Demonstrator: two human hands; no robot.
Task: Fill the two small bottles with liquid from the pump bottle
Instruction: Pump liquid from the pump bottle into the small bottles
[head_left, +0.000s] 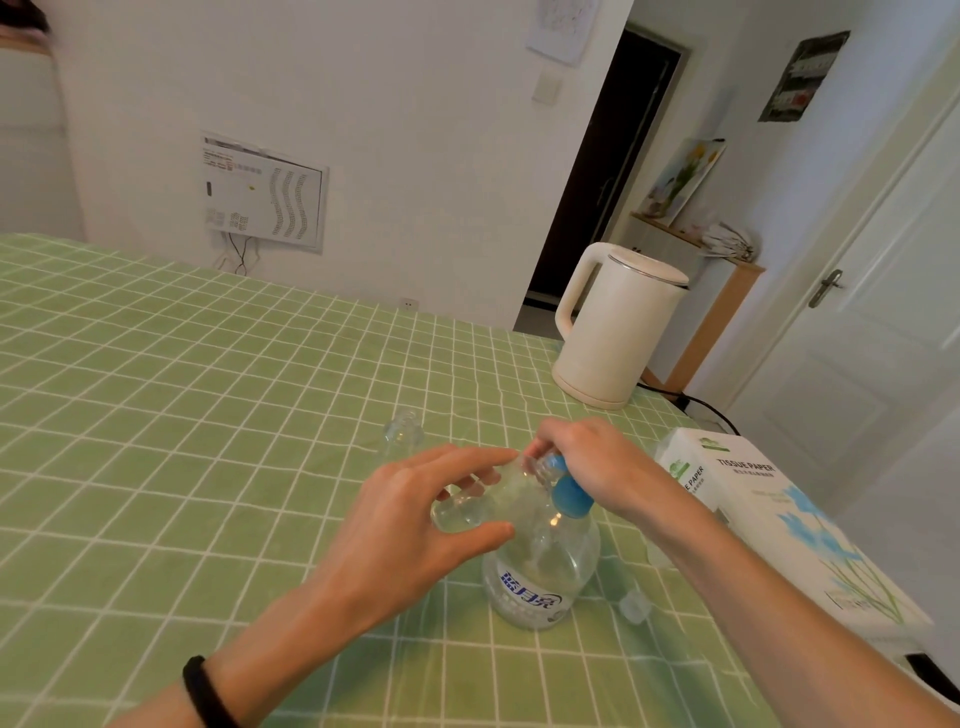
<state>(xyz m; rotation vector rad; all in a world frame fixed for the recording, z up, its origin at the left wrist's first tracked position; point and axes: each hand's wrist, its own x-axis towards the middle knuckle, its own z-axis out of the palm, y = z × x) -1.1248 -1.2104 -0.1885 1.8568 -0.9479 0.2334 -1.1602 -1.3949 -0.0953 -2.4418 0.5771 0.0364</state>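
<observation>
A clear pump bottle (540, 577) with a blue pump head (569, 493) stands on the green checked tablecloth. My right hand (587, 462) rests on top of the pump head. My left hand (415, 525) holds a small clear bottle (483, 504) tilted, its mouth at the pump's nozzle. A second small clear bottle (402, 428) stands open and upright on the cloth behind my hands. A small clear cap (635, 605) lies to the right of the pump bottle's base.
A cream electric kettle (615, 325) stands at the back right, its black cord trailing off the table edge. A tissue paper box (779, 525) lies along the right edge under my right forearm. The table (156, 415) stretches to the left.
</observation>
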